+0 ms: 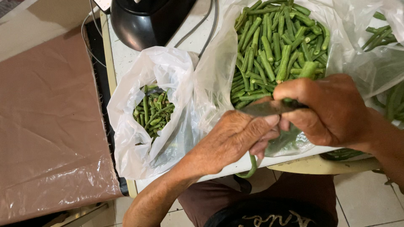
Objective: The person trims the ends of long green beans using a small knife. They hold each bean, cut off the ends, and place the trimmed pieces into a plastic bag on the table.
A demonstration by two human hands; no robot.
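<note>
My right hand [326, 109] grips a small knife [265, 108], its blade pointing left, and pinches a short green bean piece [308, 68] that sticks up above the thumb. My left hand [229, 141] holds a long green bean [251, 168] that hangs down below the table edge, its fingers touching the blade. Both hands hover over a clear plastic bag [219, 75] heaped with cut bean pieces [273, 46]. A smaller white bag [168, 71] to the left holds thin bean trimmings [152, 111].
A dark round appliance [145, 21] with grey cables stands at the table's far side. Another clear bag with whole long beans [381, 38] lies at the right. A surface covered in brown plastic sheeting [50, 126] lies left. Tiled floor shows below.
</note>
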